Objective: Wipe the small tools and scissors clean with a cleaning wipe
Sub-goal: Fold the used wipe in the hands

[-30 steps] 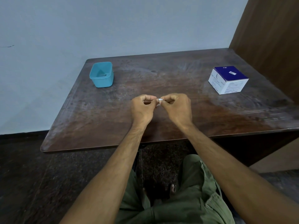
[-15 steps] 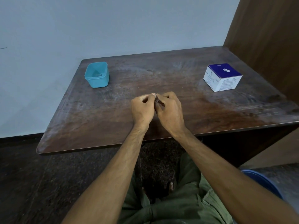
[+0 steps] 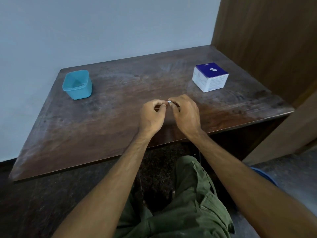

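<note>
Wipe (image 3: 169,101), a small white scrap, is pinched at the fingertips of the right hand (image 3: 186,114); the curled fingertips of the left hand (image 3: 151,115) meet it too, though that grip is unclear. Both hands are above the worktop (image 3: 106,121) near its front edge. Far left stands a teal tub (image 3: 77,84), far right a blue-and-white box (image 3: 210,77).

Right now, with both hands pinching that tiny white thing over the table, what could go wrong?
1. The small white piece is pinched only at the fingertips of the left hand and right hand, so it could slip onto the dark table. What it is cannot be told.
2. Both hands hold it near the table's front edge, so a dropped piece might bounce to the floor.
3. The teal container and the box sit far off to the sides, so reaching either means a long stretch.
</note>
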### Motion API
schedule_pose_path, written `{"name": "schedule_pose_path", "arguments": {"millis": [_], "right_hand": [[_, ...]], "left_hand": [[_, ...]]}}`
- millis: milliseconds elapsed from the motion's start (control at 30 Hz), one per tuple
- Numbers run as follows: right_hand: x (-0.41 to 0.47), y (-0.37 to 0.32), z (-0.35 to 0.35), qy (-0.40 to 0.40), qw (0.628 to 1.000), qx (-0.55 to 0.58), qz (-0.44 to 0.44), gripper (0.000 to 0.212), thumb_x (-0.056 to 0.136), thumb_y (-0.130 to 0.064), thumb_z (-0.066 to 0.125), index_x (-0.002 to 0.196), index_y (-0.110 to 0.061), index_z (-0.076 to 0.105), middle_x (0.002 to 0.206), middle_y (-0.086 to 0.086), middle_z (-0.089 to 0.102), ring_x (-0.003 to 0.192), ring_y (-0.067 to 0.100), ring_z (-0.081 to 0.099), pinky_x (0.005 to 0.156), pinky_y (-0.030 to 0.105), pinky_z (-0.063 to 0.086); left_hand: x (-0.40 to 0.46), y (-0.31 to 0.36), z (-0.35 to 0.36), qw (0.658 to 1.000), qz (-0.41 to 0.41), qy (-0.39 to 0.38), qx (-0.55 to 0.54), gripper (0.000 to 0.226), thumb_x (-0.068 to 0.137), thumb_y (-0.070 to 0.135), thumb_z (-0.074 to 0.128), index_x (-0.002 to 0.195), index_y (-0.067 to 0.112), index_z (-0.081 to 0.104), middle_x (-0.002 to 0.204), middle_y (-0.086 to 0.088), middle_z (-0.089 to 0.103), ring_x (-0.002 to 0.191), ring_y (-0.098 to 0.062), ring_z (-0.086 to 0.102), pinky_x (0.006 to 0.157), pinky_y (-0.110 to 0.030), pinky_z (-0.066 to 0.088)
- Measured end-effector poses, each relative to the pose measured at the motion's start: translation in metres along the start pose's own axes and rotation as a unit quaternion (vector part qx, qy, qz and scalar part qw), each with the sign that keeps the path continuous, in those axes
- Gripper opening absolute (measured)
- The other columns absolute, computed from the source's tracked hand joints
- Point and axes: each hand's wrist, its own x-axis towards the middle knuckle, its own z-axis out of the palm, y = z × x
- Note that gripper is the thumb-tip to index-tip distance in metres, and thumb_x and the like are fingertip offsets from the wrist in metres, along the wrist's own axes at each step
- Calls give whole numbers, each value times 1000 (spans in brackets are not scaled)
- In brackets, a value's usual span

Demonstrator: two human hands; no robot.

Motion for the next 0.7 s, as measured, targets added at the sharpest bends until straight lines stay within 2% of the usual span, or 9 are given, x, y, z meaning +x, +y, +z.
{"name": "schedule_pose_path", "arguments": {"millis": [167, 333, 567, 700], "right_hand": [[-9, 40, -47, 32, 998, -29, 36, 22, 92, -13, 59, 112, -14, 68, 108, 3, 62, 92, 10, 58, 80, 23, 48], [-34, 95, -101, 73, 993, -58, 65, 17, 91, -15, 59, 103, -17, 71, 99, -3, 57, 85, 5, 48, 71, 19, 42], [-83, 175, -157, 147, 973, -96, 153, 19, 91, -19, 59, 109, -18, 65, 98, -2, 60, 88, 13, 57, 73, 26, 47], [-122, 221, -175, 142, 957, -123, 219, 10, 92, -20, 59, 102, -19, 57, 95, -6, 57, 84, 10, 54, 70, 27, 47]], "left_hand": [[-4, 21, 51, 983, 100, -88, 125, 20, 84, 18, 56, 97, 24, 70, 96, 14, 71, 91, -6, 66, 86, -36, 54], [-23, 51, 109, 927, 232, -177, 235, 27, 87, 21, 56, 112, 19, 65, 112, 1, 67, 103, -22, 62, 90, -39, 50], [-56, 69, 194, 856, 349, -278, 262, 28, 91, 20, 54, 116, 13, 63, 115, -4, 64, 105, -23, 59, 89, -37, 48], [-77, 57, 244, 808, 369, -360, 286, 39, 95, 23, 51, 133, 14, 53, 133, -3, 56, 121, -19, 52, 98, -34, 43]]}}
